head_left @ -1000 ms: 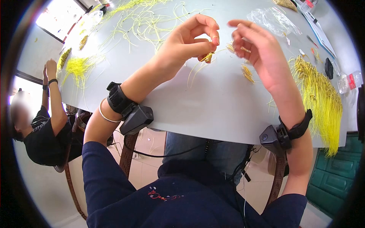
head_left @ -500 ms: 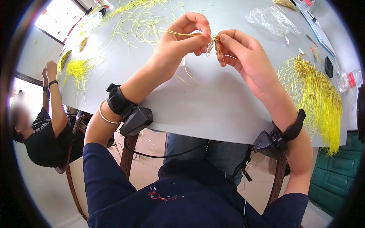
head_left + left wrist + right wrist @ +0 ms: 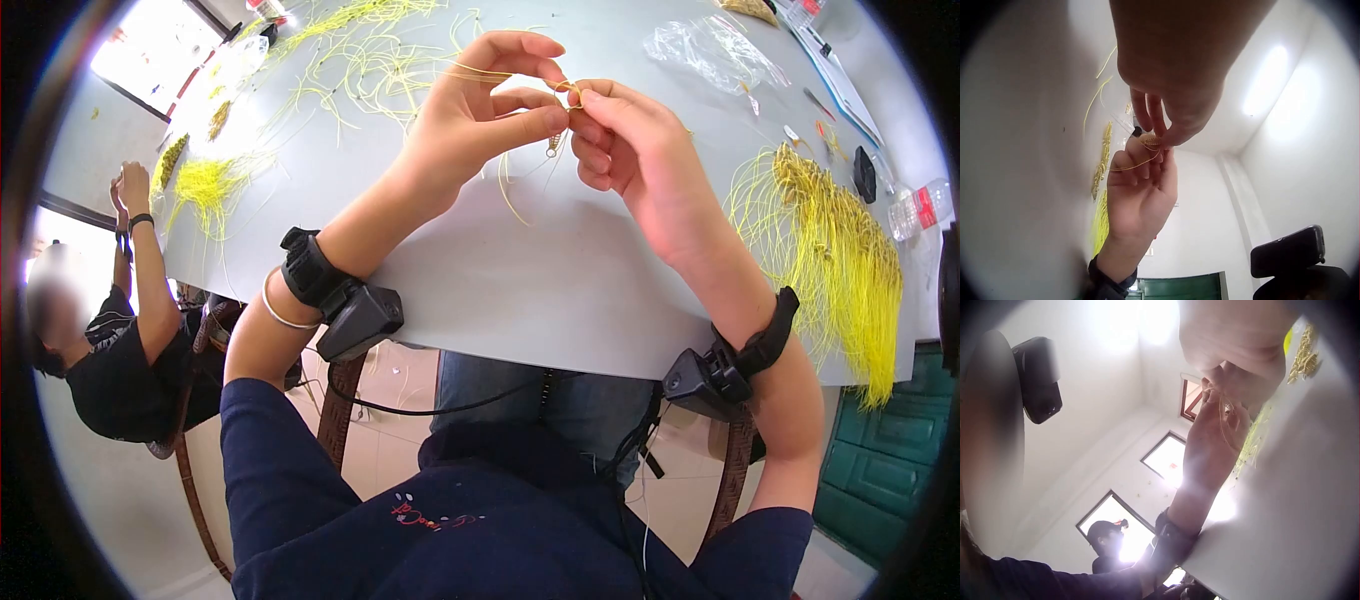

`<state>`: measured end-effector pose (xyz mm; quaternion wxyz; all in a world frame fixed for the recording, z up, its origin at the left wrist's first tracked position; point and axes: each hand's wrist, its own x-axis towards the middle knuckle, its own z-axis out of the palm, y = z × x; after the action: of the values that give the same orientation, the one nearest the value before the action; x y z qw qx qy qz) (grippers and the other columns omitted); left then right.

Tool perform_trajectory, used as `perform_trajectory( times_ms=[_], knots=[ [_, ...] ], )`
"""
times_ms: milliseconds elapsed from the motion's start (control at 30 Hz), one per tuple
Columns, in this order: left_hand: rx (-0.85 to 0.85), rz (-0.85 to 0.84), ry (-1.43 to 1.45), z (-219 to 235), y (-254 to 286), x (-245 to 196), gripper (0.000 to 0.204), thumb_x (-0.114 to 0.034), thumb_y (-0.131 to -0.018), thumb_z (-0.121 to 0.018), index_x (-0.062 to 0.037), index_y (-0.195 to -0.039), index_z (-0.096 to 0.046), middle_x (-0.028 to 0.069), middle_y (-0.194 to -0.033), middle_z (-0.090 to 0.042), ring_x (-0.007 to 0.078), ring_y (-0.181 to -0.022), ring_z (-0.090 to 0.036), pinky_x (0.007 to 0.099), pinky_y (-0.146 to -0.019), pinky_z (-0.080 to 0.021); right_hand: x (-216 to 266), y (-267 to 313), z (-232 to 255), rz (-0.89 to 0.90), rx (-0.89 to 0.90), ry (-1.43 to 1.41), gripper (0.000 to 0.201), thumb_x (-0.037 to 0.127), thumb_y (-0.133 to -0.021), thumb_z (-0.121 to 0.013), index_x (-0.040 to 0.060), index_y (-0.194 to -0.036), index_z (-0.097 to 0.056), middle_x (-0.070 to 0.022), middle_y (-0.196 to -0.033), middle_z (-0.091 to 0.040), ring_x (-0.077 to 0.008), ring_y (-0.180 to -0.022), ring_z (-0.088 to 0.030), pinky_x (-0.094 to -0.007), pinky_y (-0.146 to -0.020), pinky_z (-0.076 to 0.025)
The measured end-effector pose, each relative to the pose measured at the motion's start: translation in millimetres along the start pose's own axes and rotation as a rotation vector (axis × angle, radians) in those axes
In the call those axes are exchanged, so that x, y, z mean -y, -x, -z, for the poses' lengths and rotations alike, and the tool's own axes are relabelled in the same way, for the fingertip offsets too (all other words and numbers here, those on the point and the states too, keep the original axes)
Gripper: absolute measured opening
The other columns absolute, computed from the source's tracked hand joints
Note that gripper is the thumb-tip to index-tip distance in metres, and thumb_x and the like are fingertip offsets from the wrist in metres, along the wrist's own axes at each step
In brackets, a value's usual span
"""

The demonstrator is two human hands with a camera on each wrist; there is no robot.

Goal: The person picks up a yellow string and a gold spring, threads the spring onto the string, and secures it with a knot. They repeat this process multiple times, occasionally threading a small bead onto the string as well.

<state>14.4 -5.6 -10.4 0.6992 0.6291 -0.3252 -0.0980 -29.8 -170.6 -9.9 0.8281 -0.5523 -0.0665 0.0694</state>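
Above the table, my left hand point(image 3: 465, 120) pinches a small gold coiled piece point(image 3: 553, 147) between thumb and fingers; most of it is hidden behind the fingertips. Thin yellow cord point(image 3: 487, 76) runs across the left fingers to the right fingertips. My right hand point(image 3: 640, 145) meets the left, thumb and index finger pinching the cord just above the piece. In the left wrist view the ridged gold piece point(image 3: 1150, 141) shows between the fingertips, a strand looping below it. A loose strand end point(image 3: 512, 195) hangs under the left hand.
A pile of gold pieces with long yellow strands point(image 3: 845, 270) lies at the table's right. Loose yellow strands point(image 3: 365, 70) spread at the back left, near a yellow bundle point(image 3: 205, 183). A clear plastic bag point(image 3: 715, 50) and bottle point(image 3: 920, 213) lie right. Another person point(image 3: 130, 340) sits left.
The right hand came in from the right to the left hand and now pinches the cord. The gold piece, upright between the hands half a second ago, is now mostly covered by fingers.
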Motion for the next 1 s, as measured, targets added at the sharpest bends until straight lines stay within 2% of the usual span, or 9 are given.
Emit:
perform_trajectory(
  times_ms=[133,300,367,533,667,733,767,867,1000],
  knots=[
    [0.047,0.002,0.031,-1,0,-3,0.041,-0.002,-0.081,-0.062,-0.0061,-0.117,-0.043,-0.0002,-0.097,-0.05,0.0083,-0.087,-0.054,0.0241,-0.074,-0.043,9,-3,12,-0.119,0.144,-0.298,0.012,0.016,-0.085,-0.048,0.0059,-0.079,-0.05,0.005,-0.059,-0.033,-0.0059,-0.049,-0.03,-0.0218,-0.045,-0.026],
    [0.082,0.0,0.044,1,-1,1,0.039,-0.002,-0.082,-0.06,-0.0065,-0.117,-0.044,-0.0009,-0.093,-0.051,0.0065,-0.082,-0.052,0.0229,-0.069,-0.041,9,-5,14,-0.1,0.117,-0.291,0.013,0.018,-0.084,-0.049,0.006,-0.078,-0.05,0.0052,-0.057,-0.03,-0.0059,-0.048,-0.028,-0.022,-0.044,-0.024],
    [0.082,0.009,0.088,3,-2,3,0.039,-0.001,-0.081,-0.061,-0.0043,-0.116,-0.046,0.001,-0.093,-0.055,0.011,-0.084,-0.057,0.0247,-0.074,-0.046,9,-5,15,-0.101,0.139,-0.305,0.015,0.02,-0.085,-0.051,0.0067,-0.078,-0.05,0.0053,-0.056,-0.029,-0.0059,-0.048,-0.027,-0.0219,-0.044,-0.024],
    [0.083,0.042,0.113,1,1,-2,0.037,-0.002,-0.081,-0.061,-0.0045,-0.115,-0.046,0.0002,-0.092,-0.054,0.0096,-0.082,-0.056,0.0243,-0.073,-0.045,17,-5,19,-0.107,0.329,-0.039,0.034,0.04,-0.089,-0.051,0.0114,-0.073,-0.043,0.0066,-0.056,-0.024,-0.0042,-0.048,-0.025,-0.0185,-0.041,-0.02],
    [0.124,0.045,0.122,-2,1,-3,0.036,-0.003,-0.081,-0.062,-0.0046,-0.113,-0.047,0.0001,-0.091,-0.054,0.0094,-0.081,-0.056,0.0238,-0.072,-0.045,34,-2,26,-0.152,0.445,0.082,0.035,0.039,-0.084,-0.058,0.0129,-0.07,-0.039,0.0072,-0.058,-0.026,-0.0034,-0.049,-0.024,-0.0183,-0.042,-0.018],
    [0.131,0.055,0.102,-3,3,-5,0.036,-0.003,-0.082,-0.061,-0.0065,-0.114,-0.046,-0.0018,-0.092,-0.052,0.0083,-0.08,-0.054,0.0231,-0.071,-0.043,39,-2,28,-0.116,0.537,0.328,0.034,0.032,-0.079,-0.063,0.0142,-0.069,-0.035,0.008,-0.06,-0.028,-0.0024,-0.049,-0.024,-0.0186,-0.044,-0.017],
    [0.137,0.065,0.083,-4,3,-6,0.036,-0.003,-0.083,-0.059,-0.0083,-0.115,-0.045,-0.0036,-0.093,-0.049,0.0073,-0.079,-0.051,0.0224,-0.07,-0.041,40,-3,30,-0.116,0.537,0.329,0.034,0.032,-0.079,-0.063,0.0142,-0.069,-0.035,0.008,-0.06,-0.028,-0.0024,-0.049,-0.024,-0.0186,-0.044,-0.017],
    [0.171,0.024,0.079,-1,0,0,0.034,-0.003,-0.083,-0.058,-0.0079,-0.114,-0.045,-0.0023,-0.095,-0.048,0.0076,-0.082,-0.051,0.0223,-0.07,-0.04,37,-9,35,0.02,0.247,0.399,0.019,0.017,-0.074,-0.062,0.0135,-0.07,-0.044,0.0085,-0.055,-0.033,-0.0015,-0.048,-0.025,-0.0186,-0.044,-0.017],
    [0.185,0.034,0.064,-2,0,-2,0.035,-0.003,-0.082,-0.058,-0.0073,-0.115,-0.045,-0.0005,-0.098,-0.046,0.0083,-0.085,-0.051,0.0217,-0.069,-0.04,31,-6,23,0.018,0.13,0.353,0.02,0.021,-0.078,-0.062,0.0129,-0.069,-0.045,0.0083,-0.055,-0.033,-0.0019,-0.047,-0.026,-0.019,-0.043,-0.018]
  ],
)
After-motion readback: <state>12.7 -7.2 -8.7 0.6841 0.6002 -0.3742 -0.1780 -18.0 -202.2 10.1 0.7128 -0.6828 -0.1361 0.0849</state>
